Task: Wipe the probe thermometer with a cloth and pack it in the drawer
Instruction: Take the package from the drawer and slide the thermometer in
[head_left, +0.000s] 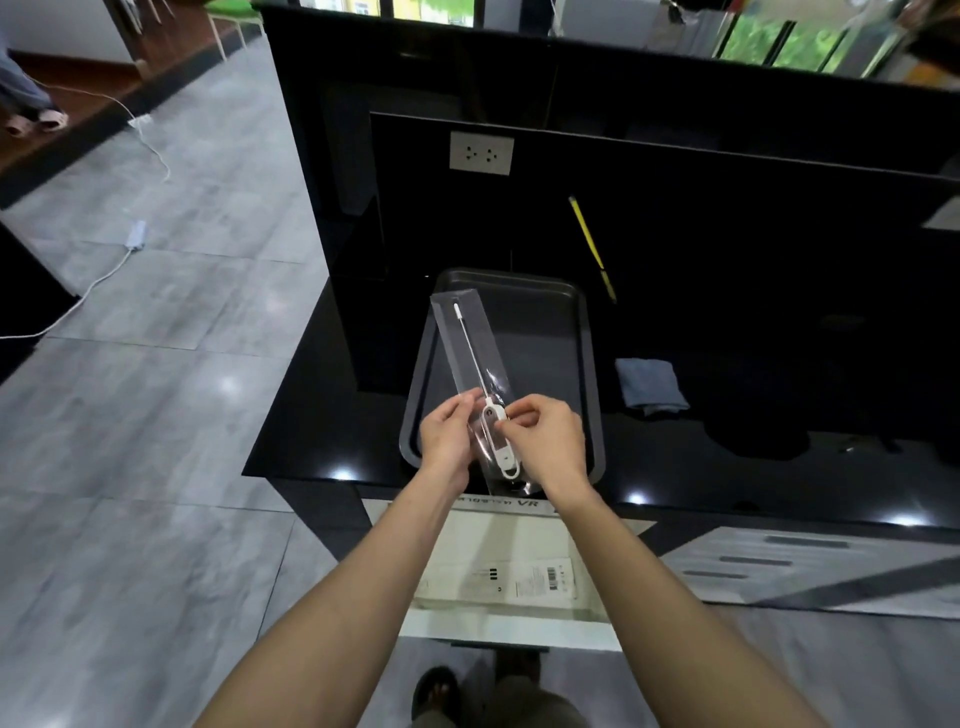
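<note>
Above a dark tray (587, 364) on the black counter (727, 467), 2 hands are holding the white probe thermometer (497, 436) in its clear plastic sleeve (457, 332). The left hand (448, 434) is gripping the sleeve's left edge; the right hand (545, 441) is pinching what appears to be the thermometer's body. The probe is pointing away from the fingertips. Right of the fingers, a folded blue-grey cloth (652, 385) is lying. Below the wrists, the open drawer (519, 631) is holding a white box (498, 579).

dark baking tray (589, 364) on black counter (727, 322), yellow pencil (592, 247) behind it, wall socket (481, 153), white floor cable (88, 286)
</note>
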